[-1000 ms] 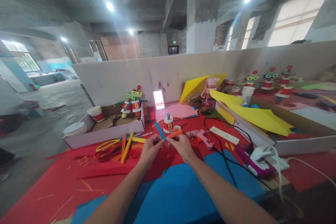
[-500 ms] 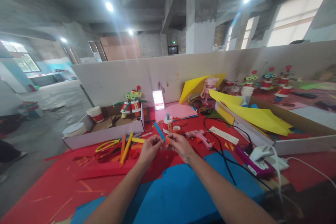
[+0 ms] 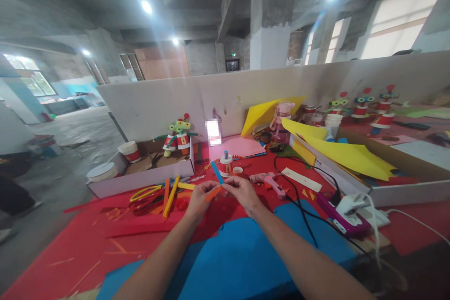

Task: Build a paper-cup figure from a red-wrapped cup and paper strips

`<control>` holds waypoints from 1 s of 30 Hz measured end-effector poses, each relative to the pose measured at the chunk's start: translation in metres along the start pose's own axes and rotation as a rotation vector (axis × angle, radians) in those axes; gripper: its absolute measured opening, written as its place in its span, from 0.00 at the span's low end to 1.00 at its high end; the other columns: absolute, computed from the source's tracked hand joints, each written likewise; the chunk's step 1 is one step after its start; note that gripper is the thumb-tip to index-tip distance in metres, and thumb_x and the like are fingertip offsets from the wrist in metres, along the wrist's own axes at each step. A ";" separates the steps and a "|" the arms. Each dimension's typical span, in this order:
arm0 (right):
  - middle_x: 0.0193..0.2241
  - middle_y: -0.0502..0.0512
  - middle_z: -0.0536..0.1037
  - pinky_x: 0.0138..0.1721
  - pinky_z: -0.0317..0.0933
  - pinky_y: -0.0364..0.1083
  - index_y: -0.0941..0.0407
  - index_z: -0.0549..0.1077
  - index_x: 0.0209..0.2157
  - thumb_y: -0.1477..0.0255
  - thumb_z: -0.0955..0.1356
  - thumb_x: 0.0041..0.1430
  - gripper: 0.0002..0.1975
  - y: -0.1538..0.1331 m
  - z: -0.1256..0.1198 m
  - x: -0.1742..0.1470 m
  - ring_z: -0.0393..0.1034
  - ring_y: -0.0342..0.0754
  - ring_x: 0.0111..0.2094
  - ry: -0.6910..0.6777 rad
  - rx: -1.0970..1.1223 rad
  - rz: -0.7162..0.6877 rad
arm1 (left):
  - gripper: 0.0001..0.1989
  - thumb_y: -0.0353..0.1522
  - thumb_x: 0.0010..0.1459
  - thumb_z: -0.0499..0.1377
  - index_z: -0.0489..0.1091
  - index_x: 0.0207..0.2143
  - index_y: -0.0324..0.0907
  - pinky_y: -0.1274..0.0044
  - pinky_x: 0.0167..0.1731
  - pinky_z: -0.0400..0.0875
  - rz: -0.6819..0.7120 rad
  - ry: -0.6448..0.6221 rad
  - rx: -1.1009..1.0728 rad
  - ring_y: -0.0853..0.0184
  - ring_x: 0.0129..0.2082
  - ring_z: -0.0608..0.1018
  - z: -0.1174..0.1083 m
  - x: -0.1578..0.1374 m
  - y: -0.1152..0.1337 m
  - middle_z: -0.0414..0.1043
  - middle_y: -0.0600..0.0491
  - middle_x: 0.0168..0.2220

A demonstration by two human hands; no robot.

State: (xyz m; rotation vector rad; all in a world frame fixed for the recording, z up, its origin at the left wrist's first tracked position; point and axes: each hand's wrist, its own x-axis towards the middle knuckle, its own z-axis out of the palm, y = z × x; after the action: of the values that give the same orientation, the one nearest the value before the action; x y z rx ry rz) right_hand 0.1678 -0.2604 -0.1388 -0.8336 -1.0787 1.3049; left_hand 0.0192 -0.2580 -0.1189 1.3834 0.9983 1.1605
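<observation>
A blue paper strip (image 3: 217,172) points up and away from between my hands, and an orange paper strip (image 3: 213,192) runs from the same spot down to the left. My left hand (image 3: 201,199) is closed on the strips from the left side. From the other side, my right hand (image 3: 243,192) pinches them where they meet; whether they are glued there I cannot tell. Just beyond my fingers stands a small white and red paper cup figure (image 3: 226,165) with coiled paper arms. An orange paper ring (image 3: 238,171) lies beside it.
A pink glue gun (image 3: 270,183) lies at the right, its black cable near a purple power strip (image 3: 342,215). Scissors (image 3: 142,197) and yellow strips (image 3: 171,197) lie left. Blue sheets (image 3: 225,258) cover the front. Boxes stand on both sides, finished figures (image 3: 177,138) in the left one.
The orange strip, earlier mostly hidden between my fingers, now extends toward the lower left across my left hand. The blue strip has shifted slightly to the right and up.
</observation>
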 end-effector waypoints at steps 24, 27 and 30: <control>0.21 0.49 0.74 0.35 0.67 0.45 0.56 0.78 0.27 0.54 0.76 0.38 0.20 -0.004 -0.001 -0.003 0.68 0.43 0.25 -0.023 0.052 0.057 | 0.14 0.39 0.44 0.68 0.70 0.24 0.39 0.80 0.23 0.63 0.040 0.009 0.003 0.73 0.20 0.69 0.002 0.000 -0.002 0.70 0.56 0.21; 0.21 0.49 0.75 0.35 0.68 0.45 0.56 0.78 0.26 0.55 0.76 0.38 0.19 -0.005 0.000 -0.005 0.68 0.43 0.25 -0.052 0.089 0.079 | 0.14 0.39 0.44 0.68 0.68 0.23 0.39 0.80 0.23 0.61 0.073 0.016 0.018 0.73 0.20 0.68 0.003 -0.002 0.000 0.68 0.57 0.20; 0.20 0.48 0.74 0.35 0.68 0.45 0.56 0.77 0.26 0.55 0.77 0.37 0.20 -0.004 0.001 -0.005 0.68 0.42 0.24 -0.040 0.093 0.094 | 0.14 0.39 0.46 0.67 0.68 0.23 0.39 0.80 0.23 0.61 0.079 0.004 0.050 0.72 0.20 0.68 0.002 -0.002 -0.001 0.68 0.57 0.20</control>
State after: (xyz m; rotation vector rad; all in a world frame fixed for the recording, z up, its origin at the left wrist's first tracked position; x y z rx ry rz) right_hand 0.1683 -0.2657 -0.1353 -0.7998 -1.0117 1.4451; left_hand 0.0204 -0.2599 -0.1197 1.4723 0.9890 1.2039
